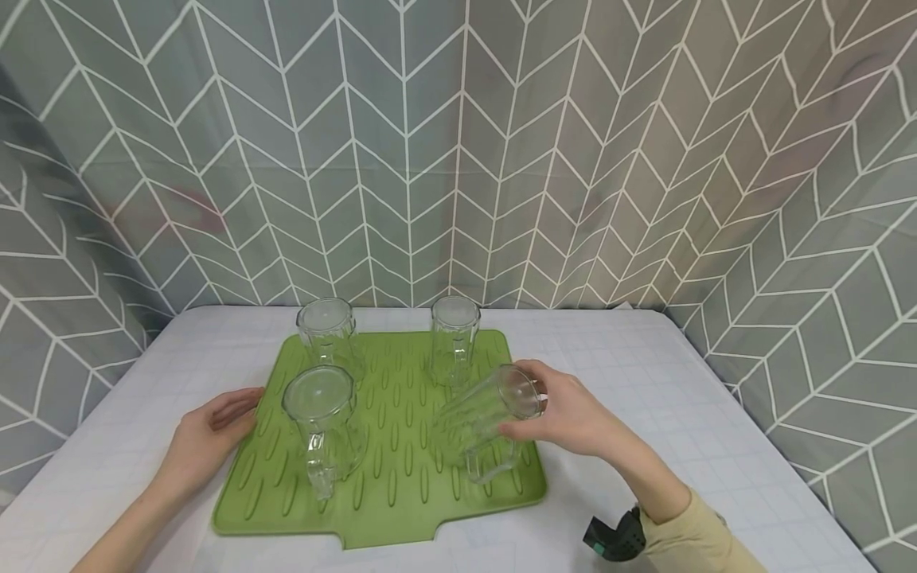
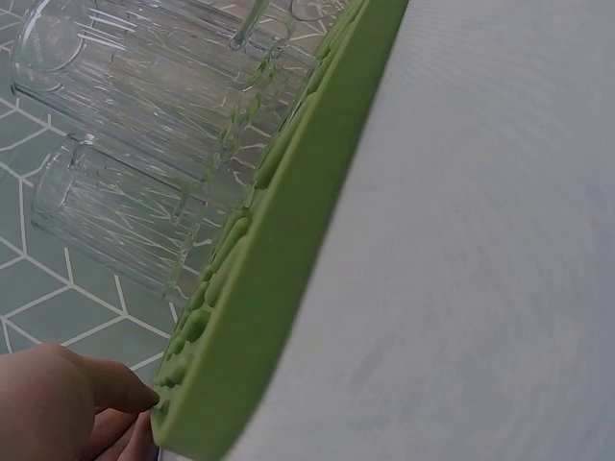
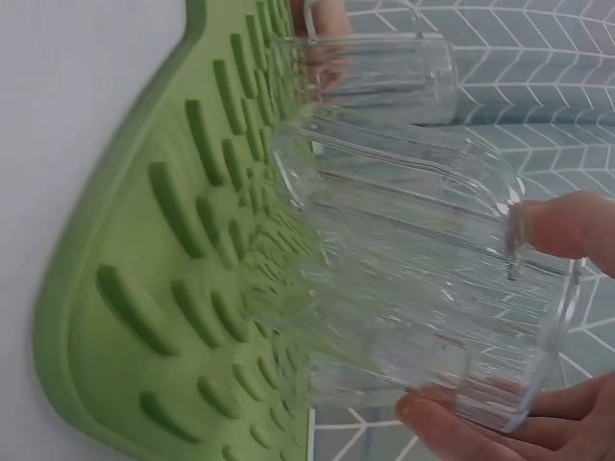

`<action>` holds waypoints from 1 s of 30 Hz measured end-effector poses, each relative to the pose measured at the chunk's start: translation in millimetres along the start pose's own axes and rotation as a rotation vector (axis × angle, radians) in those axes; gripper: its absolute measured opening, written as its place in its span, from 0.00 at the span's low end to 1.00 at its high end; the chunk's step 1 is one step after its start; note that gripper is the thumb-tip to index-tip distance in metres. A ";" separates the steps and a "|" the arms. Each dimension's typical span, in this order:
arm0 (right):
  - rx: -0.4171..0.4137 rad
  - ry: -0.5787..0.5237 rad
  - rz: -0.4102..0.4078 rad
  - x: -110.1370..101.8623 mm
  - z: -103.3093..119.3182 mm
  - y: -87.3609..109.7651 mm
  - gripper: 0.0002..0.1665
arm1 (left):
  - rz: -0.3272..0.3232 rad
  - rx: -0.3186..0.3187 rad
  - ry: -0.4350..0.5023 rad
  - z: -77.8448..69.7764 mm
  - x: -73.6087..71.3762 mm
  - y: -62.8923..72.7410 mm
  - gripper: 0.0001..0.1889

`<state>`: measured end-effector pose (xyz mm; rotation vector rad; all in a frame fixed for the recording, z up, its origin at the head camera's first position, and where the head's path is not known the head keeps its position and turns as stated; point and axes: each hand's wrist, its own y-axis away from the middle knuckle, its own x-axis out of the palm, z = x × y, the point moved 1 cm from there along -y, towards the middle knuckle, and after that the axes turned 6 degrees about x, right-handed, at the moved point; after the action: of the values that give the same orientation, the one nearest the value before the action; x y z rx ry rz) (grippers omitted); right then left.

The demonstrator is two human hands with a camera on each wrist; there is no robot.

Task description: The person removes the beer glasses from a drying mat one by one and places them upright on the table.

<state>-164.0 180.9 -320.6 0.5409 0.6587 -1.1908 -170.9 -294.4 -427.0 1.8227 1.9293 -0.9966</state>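
Observation:
My right hand [image 1: 573, 410] grips a clear glass mug [image 1: 476, 418] around its upper end, thumb on one side and fingers on the other. The mug leans over the right part of a green drying mat [image 1: 387, 509], its handle toward the front and its lower end close over the ridges. At the mat's left edge, my left hand [image 1: 215, 438] pinches the rim; in the left wrist view its fingertip lies on the mat's edge. Nearest that hand, another glass mug [image 1: 325, 422] stands upside down with its handle toward me.
Two more upside-down glass mugs stand at the back of the mat, one glass mug [image 1: 325, 334] on the left and one glass mug [image 1: 454, 338] on the right. A white cloth covers the table [image 1: 609, 350]. Patterned curtains [image 1: 444, 159] surround its back and sides.

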 end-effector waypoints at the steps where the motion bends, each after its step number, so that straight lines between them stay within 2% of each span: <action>1: 0.000 0.008 0.005 -1.1 -0.8 -0.2 0.51 | -0.001 0.001 -0.003 0.2 0.0 0.1 0.25; 9: -0.010 0.005 0.039 -4.8 -4.2 -1.3 0.52 | 0.001 0.002 -0.009 2.0 -0.1 1.0 0.25; 21: 0.017 -0.101 0.048 -7.4 -9.2 2.4 0.52 | -0.006 0.009 0.006 0.3 0.4 -1.1 0.25; 24: 0.048 -0.138 0.040 -6.4 -14.1 3.9 0.53 | -0.016 0.015 0.008 -0.3 -0.5 -0.3 0.24; 30: 0.162 -0.317 0.028 -4.0 -30.6 10.3 0.52 | -0.014 0.001 -0.014 -2.3 -0.2 -1.1 0.25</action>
<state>-160.5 207.7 -338.6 0.4809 0.2855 -1.2761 -171.4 -292.9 -425.0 1.8002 1.9363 -1.0119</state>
